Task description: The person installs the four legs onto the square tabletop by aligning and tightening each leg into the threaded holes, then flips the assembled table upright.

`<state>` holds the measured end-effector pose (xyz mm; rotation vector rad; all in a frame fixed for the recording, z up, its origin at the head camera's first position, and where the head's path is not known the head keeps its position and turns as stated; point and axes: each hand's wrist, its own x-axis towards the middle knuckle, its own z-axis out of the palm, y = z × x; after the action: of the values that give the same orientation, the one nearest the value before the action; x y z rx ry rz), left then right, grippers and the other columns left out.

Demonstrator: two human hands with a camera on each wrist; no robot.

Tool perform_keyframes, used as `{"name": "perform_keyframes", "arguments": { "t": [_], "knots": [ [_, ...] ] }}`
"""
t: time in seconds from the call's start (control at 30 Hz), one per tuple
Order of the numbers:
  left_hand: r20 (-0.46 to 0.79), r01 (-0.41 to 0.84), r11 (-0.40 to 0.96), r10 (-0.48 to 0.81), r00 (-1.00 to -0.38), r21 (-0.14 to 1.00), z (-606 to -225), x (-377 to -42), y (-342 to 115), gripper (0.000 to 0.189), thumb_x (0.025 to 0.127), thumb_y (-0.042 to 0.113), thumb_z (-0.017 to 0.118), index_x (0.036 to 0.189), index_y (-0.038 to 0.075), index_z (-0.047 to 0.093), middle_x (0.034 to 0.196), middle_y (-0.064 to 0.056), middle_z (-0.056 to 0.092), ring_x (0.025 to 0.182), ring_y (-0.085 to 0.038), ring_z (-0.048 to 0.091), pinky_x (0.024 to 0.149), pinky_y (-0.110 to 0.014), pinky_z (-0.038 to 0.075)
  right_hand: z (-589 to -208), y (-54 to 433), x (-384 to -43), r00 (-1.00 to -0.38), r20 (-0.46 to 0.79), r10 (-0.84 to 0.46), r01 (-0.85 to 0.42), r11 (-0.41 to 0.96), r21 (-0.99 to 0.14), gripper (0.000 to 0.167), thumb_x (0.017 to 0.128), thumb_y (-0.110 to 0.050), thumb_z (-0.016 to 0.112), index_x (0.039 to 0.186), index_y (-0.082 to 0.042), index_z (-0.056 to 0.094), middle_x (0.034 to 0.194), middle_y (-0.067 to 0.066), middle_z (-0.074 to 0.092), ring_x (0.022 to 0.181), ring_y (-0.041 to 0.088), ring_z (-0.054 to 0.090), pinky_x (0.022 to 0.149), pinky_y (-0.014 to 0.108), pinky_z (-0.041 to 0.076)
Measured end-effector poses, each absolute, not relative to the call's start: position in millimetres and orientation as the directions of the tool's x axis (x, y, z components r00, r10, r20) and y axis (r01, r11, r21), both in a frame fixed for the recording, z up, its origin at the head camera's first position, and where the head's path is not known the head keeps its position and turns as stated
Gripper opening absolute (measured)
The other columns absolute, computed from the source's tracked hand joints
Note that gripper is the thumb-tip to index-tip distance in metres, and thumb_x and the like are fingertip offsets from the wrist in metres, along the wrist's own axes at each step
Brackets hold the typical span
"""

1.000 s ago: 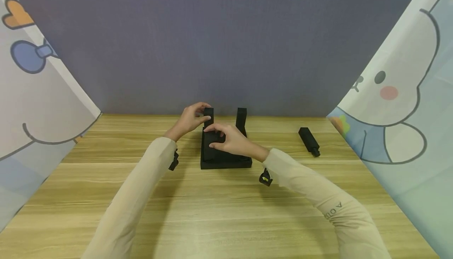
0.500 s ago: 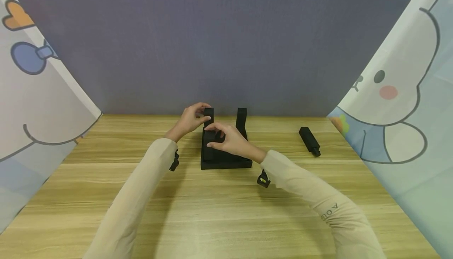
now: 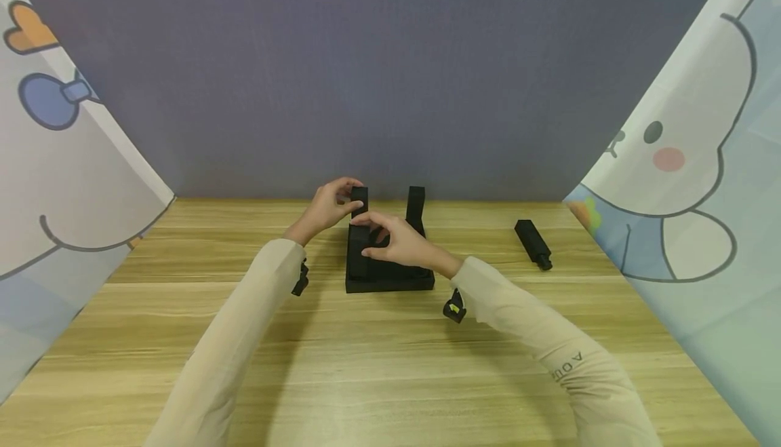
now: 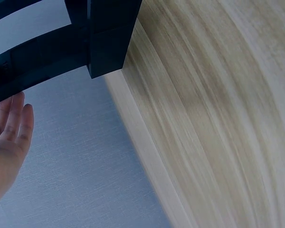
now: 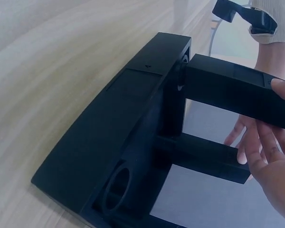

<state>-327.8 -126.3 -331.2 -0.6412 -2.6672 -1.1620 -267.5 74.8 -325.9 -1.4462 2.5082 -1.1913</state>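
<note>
A black base with raised edges lies on the table, and upright posts rise from its back corners. My left hand holds the left post near its top, thumb in front and fingers behind. In the right wrist view, my right hand pinches a black rectangular block by its upper end. The block's lower end is at the base's left front corner, by a round socket; how deep it sits is hidden. Another round socket shows in the base. The left post also crosses the left wrist view.
A loose black block with a narrower peg end lies on the table to the right. The back right post stands on its own. A grey panel rises behind the table, with printed cloth on both sides.
Little differs. The fingers of my right hand shift slightly at the block, and the right wrist has moved a touch to the left. My left hand stays on the post.
</note>
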Motion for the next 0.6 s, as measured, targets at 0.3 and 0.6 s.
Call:
{"name": "perform_keyframes", "arguments": {
  "t": [0.3,0.6],
  "knots": [
    [0.318,0.451,0.591,0.32,-0.892,0.669,-330.4,-326.0,-125.3,0.039,0.087,0.019,0.063,0.123,0.013,0.053,0.118,-0.014,0.056,0.104,-0.028,0.057,0.085,-0.041,0.05,-330.6,73.3,-264.3,-0.616,0.393,-0.683,-0.729,0.303,-0.614,0.052,0.078,-0.02,0.073,0.124,-0.007,0.052,0.122,0.004,0.057,0.095,0.013,0.054,0.075,0.032,0.051],
    [0.318,0.449,0.577,0.32,-0.893,0.682,-329.5,-326.6,-125.2,0.038,0.086,0.017,0.064,0.122,0.011,0.053,0.115,-0.014,0.058,0.102,-0.027,0.059,0.085,-0.04,0.05,-337.8,69.9,-260.0,-0.672,0.416,-0.613,-0.692,0.318,-0.649,0.053,0.077,-0.02,0.075,0.122,-0.005,0.052,0.118,0.003,0.057,0.101,0.015,0.056,0.078,0.034,0.051]
  ]
}}
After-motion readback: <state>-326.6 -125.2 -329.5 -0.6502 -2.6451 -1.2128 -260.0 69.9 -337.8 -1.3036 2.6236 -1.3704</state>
